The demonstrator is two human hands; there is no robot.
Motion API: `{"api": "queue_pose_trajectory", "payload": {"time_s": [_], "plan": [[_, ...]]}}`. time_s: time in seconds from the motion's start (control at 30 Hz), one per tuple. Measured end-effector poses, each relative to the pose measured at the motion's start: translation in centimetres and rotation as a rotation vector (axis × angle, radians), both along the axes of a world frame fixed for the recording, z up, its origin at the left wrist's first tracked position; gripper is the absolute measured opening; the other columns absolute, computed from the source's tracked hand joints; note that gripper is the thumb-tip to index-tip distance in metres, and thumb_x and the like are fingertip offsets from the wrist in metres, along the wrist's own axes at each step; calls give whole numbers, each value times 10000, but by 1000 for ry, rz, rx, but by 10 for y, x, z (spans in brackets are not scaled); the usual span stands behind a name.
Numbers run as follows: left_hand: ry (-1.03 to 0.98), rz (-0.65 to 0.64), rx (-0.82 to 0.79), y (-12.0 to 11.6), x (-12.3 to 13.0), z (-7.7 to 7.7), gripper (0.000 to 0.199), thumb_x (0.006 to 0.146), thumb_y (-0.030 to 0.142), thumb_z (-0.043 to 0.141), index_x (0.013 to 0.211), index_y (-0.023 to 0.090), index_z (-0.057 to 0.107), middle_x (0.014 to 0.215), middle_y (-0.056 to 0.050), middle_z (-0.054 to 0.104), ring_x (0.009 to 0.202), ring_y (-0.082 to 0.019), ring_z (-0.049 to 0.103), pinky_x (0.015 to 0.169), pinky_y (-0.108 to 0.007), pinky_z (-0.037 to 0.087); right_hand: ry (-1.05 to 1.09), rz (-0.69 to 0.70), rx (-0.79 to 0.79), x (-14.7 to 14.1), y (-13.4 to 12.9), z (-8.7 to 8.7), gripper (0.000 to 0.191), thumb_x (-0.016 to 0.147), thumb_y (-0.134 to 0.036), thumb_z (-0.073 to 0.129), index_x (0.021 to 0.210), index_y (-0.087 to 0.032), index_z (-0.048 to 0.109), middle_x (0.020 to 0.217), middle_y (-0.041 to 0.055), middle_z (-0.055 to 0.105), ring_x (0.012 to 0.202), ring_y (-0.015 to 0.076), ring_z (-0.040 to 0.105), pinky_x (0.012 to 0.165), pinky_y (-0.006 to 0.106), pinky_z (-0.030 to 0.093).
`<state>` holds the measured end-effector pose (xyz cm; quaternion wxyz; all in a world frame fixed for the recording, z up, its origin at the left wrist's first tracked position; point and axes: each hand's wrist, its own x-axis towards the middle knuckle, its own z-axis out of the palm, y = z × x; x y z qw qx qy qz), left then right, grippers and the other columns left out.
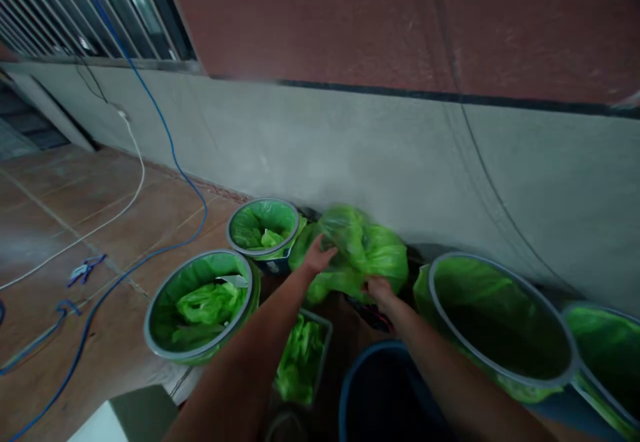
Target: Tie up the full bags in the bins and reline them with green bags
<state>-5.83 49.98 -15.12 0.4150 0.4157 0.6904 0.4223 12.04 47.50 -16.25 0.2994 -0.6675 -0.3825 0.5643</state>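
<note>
A thin, see-through green plastic bag (370,245), puffed out and crumpled, is stretched between my two hands near the foot of the wall. My left hand (319,257) grips it on its left side, thumb and fingers partly visible. Lower down, my right hand (380,289) is closed on the bag's near edge, its fingertips mostly hidden. Just below the hands are a rectangular container (325,345) of folded green bags and a dark blue bin (350,382) whose inside looks dark.
Grey-rimmed bins lined with green bags stand at the left (153,315), behind it (235,235), and at the right (505,272); another bin (600,312) sits beside that. A blue cable (165,250) and a white cable (120,212) cross the tiled floor. A white box (130,415) is near.
</note>
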Motion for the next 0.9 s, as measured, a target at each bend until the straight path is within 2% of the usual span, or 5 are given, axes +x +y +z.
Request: {"api": "queue_pose_trajectory", "payload": {"time_s": [0.17,0.33,0.47,0.67,0.9], "plan": [[471,-295,-111,9,-5,-60,598,810,351,692,1349,159,520,1441,-161,515,1358,-293,456,1122,-369,347,-226,197,-19,1,13,-20,201,833,-263,455,688,-187,571,651,28,611,613,164,580,589,275,449],[634,-350,-152,4,5,-59,587,852,383,625,1390,202,475,1456,-133,487,1313,-306,473,1073,-406,386,-617,423,537,-29,47,19,308,912,-277,401,1048,-179,659,1037,110,670,985,240,596,913,367,447],[719,-218,-53,-17,8,-45,603,851,421,616,1393,197,479,1476,-150,444,1320,-312,445,1086,-415,357,-876,742,892,-68,76,30,534,913,-284,478,1434,-171,447,1485,165,403,1325,318,388,1078,466,323],[765,65,-163,-26,-15,-54,862,790,630,607,1495,213,339,1582,-203,243,1412,-421,299,1112,-551,277,-1120,1038,453,-61,91,-27,542,934,-338,469,1466,-259,403,1514,155,347,1345,343,361,1037,580,337],[389,-230,-253,-20,9,-104,892,814,588,605,1536,213,237,1598,-199,237,1408,-351,380,1112,-428,348,-1207,970,337,4,83,-66,461,980,-396,362,1378,-204,491,1344,174,466,1288,296,420,974,518,421]]}}
